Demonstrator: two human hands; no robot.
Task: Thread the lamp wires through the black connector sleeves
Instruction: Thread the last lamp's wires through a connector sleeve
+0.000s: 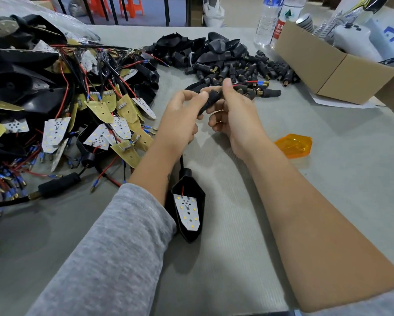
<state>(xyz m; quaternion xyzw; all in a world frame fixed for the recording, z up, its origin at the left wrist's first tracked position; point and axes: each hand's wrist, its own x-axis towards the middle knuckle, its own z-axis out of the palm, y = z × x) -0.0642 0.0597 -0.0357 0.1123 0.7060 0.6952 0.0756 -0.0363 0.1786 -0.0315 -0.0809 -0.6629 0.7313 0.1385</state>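
Black connector sleeve (211, 100) up in the air over the counter (237, 258), tilted, pinched from both sides. Left hand (182, 119) has fingers and thumb curled round its lower end; right hand (233, 112) pinches the upper end, with the red and black lamp wires (248, 83) poking out past the fingertips, blue-tipped. A black cable drops below the left wrist to the lamp housing (188, 208), lying near the forearms, LED board face up. Loose sleeves (248, 69) heaped beyond, tangled lamp boards (95, 115) at left, orange lens (294, 145) at right.
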